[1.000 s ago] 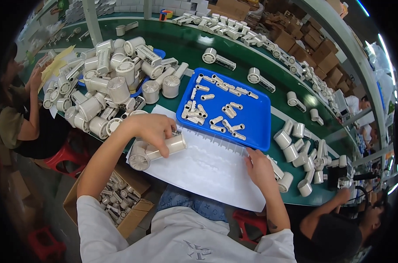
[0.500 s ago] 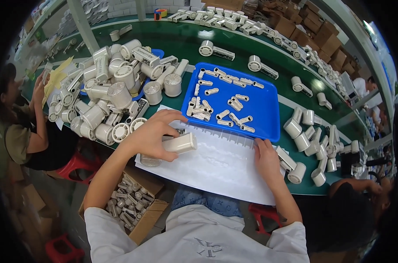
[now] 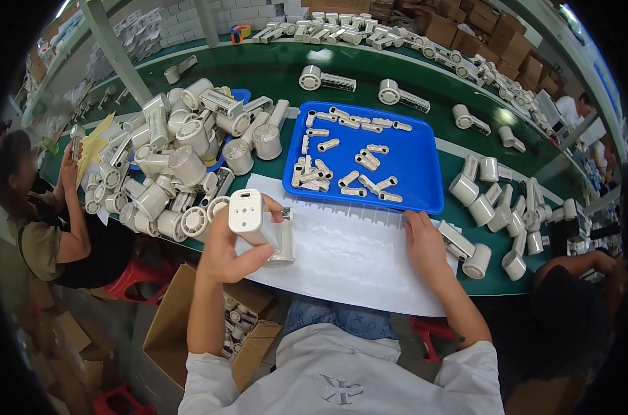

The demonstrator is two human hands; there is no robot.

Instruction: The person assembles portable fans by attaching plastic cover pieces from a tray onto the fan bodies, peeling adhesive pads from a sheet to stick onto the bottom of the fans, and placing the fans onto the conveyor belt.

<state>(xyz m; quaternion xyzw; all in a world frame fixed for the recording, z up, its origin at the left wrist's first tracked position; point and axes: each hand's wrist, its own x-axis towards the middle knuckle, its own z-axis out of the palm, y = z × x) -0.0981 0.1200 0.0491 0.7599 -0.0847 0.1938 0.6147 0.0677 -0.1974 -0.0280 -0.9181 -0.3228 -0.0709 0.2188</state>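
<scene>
My left hand [image 3: 225,254] is closed around a white handheld fan [image 3: 245,213], above the left side of a white sheet [image 3: 342,252]. The rounded handle end, with a small slot, faces up. A dark part with a tiny circuit board shows beside my fingers. My right hand [image 3: 425,242] lies on the sheet's far right edge, fingers stretched out and fingertips at a notched strip. Whether anything small is under those fingertips is hidden. Just beyond the sheet, a blue tray [image 3: 411,166] holds several small white oblong pieces with dark ends.
Many white fans [image 3: 189,166] are heaped at the left, others [image 3: 494,200] lie at the right. A green conveyor belt [image 3: 259,66] carries more fans. Below the table stands a cardboard box [image 3: 169,332] of fans. A person [image 3: 51,235] works at the left, another [image 3: 570,297] at the right.
My left hand has turned the fan, so its handle end now points up instead of lying sideways to the right. My right hand stays at the sheet's edge. The view has shifted slightly.
</scene>
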